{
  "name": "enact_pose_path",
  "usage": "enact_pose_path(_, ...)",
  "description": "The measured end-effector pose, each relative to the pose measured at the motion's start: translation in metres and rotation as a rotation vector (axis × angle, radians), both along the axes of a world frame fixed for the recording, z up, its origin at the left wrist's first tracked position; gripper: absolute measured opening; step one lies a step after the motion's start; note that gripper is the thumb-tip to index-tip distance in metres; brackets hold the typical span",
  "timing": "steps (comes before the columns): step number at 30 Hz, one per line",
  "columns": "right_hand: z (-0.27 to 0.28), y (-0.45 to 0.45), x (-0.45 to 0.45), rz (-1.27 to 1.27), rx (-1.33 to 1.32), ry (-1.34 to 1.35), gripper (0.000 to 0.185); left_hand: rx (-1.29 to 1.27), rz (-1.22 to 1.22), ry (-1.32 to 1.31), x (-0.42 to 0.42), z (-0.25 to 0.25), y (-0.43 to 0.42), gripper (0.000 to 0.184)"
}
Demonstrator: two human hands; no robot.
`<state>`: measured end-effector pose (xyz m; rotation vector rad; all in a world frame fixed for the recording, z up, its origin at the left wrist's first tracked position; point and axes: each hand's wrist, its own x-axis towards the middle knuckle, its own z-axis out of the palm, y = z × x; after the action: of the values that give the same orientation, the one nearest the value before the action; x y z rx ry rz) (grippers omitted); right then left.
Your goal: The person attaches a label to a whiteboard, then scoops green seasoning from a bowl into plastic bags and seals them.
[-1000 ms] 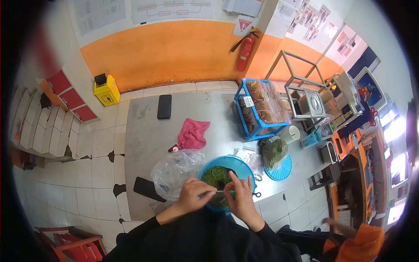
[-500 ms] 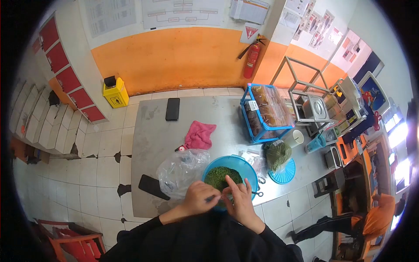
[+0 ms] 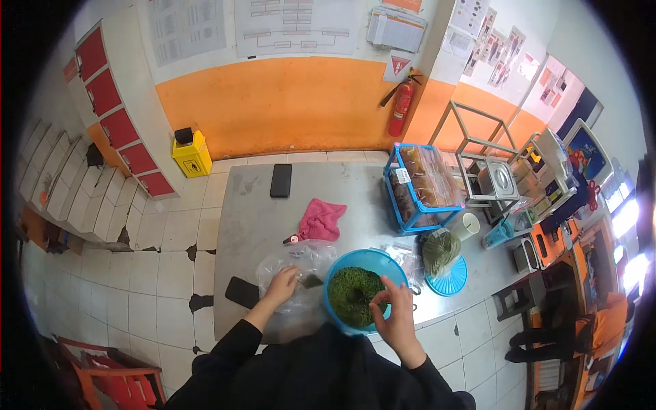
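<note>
A blue bowl point(image 3: 400, 263) holds chopped green leaves point(image 3: 350, 290) with a dark hollow in the middle. My right hand point(image 3: 398, 316) hovers over the bowl's right side, its fingers apart and bent, with nothing visible in them. At the clear plastic bag point(image 3: 316, 254) is my left hand point(image 3: 280, 287), its fingers loosely bent and no held thing showing. Just right of those fingers, a small dark green packet point(image 3: 312, 281) lies on or in the bag; I cannot tell which.
Two black phones point(image 3: 281, 180) point(image 3: 242, 292) and a pink cloth point(image 3: 321, 220) lie on the metal table point(image 3: 239, 212). To the right stand a blue crate point(image 3: 417, 222), a bag of greens point(image 3: 441, 253), a blue lid point(image 3: 447, 277) and a white cup point(image 3: 467, 225). A person in orange point(image 3: 608, 324) is at far right.
My hands were together over the bowl and have separated. The left moved left to the plastic bag, where a green packet now shows. The right stayed over the bowl. The person at right has shifted.
</note>
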<state>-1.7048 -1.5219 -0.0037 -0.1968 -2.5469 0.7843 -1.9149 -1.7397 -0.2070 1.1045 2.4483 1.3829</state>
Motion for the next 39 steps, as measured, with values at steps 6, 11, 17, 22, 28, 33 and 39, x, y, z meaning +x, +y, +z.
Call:
enact_pose_path(6,0.011,-0.021,-0.020,0.172,0.013,0.006,0.038,-0.291,0.158,0.147,0.007,0.050,-0.008,0.039)
enact_pose_path(11,-0.031,-0.059,-0.077,0.621,0.225,-0.112,0.018,-0.724,0.193,0.281,0.025,0.045,-0.024,0.067)
enact_pose_path(17,-0.111,-0.100,-0.165,0.607,0.700,-0.593,0.031,-1.172,0.101,-0.162,0.019,0.061,-0.041,0.107)
enact_pose_path(22,-0.187,-0.078,-0.229,0.161,1.028,-0.477,0.039,-1.340,0.091,-0.308,0.007,0.061,-0.066,0.126)
enact_pose_path(28,-0.140,-0.060,-0.242,0.426,0.959,-0.424,0.034,-1.228,0.243,-0.278,0.023,0.107,-0.064,0.120)
enact_pose_path(33,-0.132,-0.074,-0.222,0.795,0.529,-0.840,0.030,-0.976,0.254,-0.086,0.035,0.106,-0.039,0.105)
enact_pose_path(39,-0.021,-0.079,-0.135,0.564,0.308,-0.433,0.022,-0.920,0.227,-0.052,0.024,0.087,-0.045,0.048)
